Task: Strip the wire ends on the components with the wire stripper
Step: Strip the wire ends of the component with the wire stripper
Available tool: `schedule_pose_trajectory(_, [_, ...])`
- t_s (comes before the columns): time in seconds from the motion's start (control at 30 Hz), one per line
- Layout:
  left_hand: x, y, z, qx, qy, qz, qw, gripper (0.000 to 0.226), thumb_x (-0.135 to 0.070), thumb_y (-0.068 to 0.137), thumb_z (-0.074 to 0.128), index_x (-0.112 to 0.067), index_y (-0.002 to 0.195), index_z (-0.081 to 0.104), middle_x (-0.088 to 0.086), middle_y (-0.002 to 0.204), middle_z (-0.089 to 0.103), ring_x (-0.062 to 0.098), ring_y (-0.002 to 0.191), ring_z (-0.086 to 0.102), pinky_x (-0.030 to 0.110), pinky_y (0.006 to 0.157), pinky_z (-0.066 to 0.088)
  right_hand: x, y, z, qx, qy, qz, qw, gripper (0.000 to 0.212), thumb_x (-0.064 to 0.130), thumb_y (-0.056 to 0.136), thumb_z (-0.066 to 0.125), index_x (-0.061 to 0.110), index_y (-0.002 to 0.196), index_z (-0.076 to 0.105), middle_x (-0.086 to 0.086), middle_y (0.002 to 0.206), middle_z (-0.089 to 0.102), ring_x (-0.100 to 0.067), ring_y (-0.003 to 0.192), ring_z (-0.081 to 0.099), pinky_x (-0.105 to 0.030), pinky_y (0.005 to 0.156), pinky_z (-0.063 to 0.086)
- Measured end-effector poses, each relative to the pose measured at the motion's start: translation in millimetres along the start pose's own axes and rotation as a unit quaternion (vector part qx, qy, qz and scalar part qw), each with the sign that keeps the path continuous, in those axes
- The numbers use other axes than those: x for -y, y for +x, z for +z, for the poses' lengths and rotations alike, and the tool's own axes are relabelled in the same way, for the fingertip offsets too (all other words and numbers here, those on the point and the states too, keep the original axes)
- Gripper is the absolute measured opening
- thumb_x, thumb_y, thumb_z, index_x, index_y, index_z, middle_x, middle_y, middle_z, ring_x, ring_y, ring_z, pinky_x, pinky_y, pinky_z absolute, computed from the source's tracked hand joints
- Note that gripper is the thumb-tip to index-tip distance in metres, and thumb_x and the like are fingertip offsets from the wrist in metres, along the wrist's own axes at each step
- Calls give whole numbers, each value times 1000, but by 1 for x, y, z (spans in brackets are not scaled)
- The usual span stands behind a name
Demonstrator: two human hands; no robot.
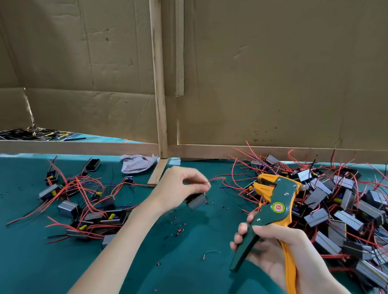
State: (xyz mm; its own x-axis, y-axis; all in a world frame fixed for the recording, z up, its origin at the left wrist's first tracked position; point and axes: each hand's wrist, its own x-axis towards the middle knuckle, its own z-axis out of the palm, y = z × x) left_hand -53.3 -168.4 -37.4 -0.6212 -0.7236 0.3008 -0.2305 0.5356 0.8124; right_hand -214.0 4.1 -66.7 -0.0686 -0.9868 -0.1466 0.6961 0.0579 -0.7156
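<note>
Gripping stripper [276, 207] handles, right hand [280, 252] curled; long axis near-upright, head up, mouth facing left toward component [196, 200] pinched by left hand [175, 186].

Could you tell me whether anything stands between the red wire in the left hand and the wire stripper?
Nothing visible does. The left hand holds a component whose red wire points toward the wire stripper in the right hand; the gap between them is open, with loose wires from the pile lying behind it.
</note>
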Motion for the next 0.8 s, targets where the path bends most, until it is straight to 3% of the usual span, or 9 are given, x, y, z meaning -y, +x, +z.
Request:
schedule_pose_trajectory(0.1, [-22,1,-4,-31,-77,40,996,18,-6,84,71,-23,85,67,5,78,74,17,79,69,35,87,51,0,-4,4,23,-4,24,999,25,-5,55,69,2,79,68,-23,79,60,-39,69,62,-48,69,57])
schedule_pose_trajectory(0.2, [-38,-1,-9,-10,-97,54,994,14,-19,87,68,-30,97,67,2,80,75,18,82,70,38,92,50,0,-9,11,51,-45,28,997,30,-1,51,72,2,80,66,-25,80,59,-39,70,62,-48,69,56])
schedule_pose_trajectory(0.37, [-49,-13,-10,14,-49,40,998,19,-49,75,68,-33,83,73,-4,73,72,14,76,68,52,91,50,-1,-13,21,75,-97,24,992,28,1,49,71,1,76,63,-28,78,60,-40,67,63,-47,64,56])
schedule_pose_trajectory(0.47, [-51,-19,-11,21,-49,38,998,23,-52,71,69,-30,79,71,-3,67,68,17,69,65,56,87,50,-3,-14,24,84,-98,17,991,26,0,49,72,1,75,65,-29,77,60,-41,67,64,-47,63,56])
schedule_pose_trajectory(0.57, [-53,-21,-13,27,-63,38,997,21,-49,70,70,-29,76,71,-3,65,65,15,65,60,50,82,52,-3,-15,24,93,-103,13,990,25,0,50,72,1,75,66,-30,77,60,-42,68,64,-48,65,56])
schedule_pose_trajectory(0.7, [-57,-22,-9,58,-106,36,992,5,-30,77,72,-28,73,71,-10,62,60,9,60,55,24,64,49,-4,-15,22,110,-117,11,987,26,0,55,73,0,80,65,-30,78,60,-42,69,64,-50,68,55])
schedule_pose_trajectory(0.8, [-59,-23,-6,66,-115,33,991,6,-28,78,70,-29,72,71,-10,59,58,9,58,54,25,63,48,-4,-16,21,118,-130,5,984,25,1,58,74,1,82,66,-30,80,61,-42,70,64,-50,70,55])
